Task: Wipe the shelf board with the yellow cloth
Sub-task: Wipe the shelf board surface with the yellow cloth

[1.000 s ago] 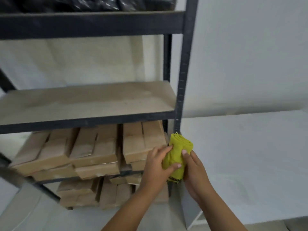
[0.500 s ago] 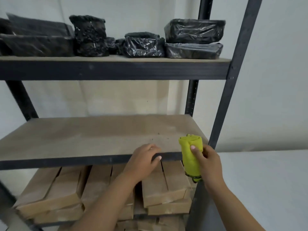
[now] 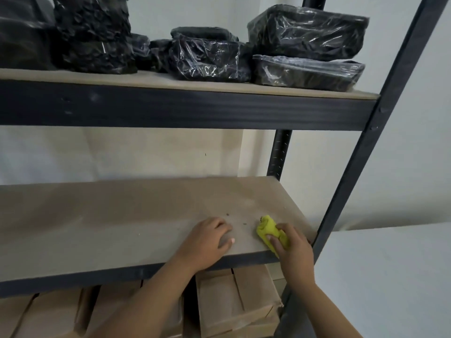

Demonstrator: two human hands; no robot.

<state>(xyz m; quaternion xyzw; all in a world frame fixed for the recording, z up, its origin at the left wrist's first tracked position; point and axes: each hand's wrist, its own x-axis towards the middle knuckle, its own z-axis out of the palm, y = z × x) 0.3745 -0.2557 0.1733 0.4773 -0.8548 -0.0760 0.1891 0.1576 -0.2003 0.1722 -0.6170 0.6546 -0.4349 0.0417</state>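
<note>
The bunched yellow cloth (image 3: pixel 268 231) lies on the shelf board (image 3: pixel 122 225) near its front right corner, gripped by the right hand's (image 3: pixel 294 250) curled fingers, while the left hand (image 3: pixel 207 242) rests beside it, fingers loosely bent, holding nothing.

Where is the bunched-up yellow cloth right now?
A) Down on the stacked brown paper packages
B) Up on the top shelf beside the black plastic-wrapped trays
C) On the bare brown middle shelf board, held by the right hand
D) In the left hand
C: the right hand grips the bunched-up yellow cloth against the brown middle shelf board near its front right corner, while the left hand rests on the board beside it, holding nothing.
</note>
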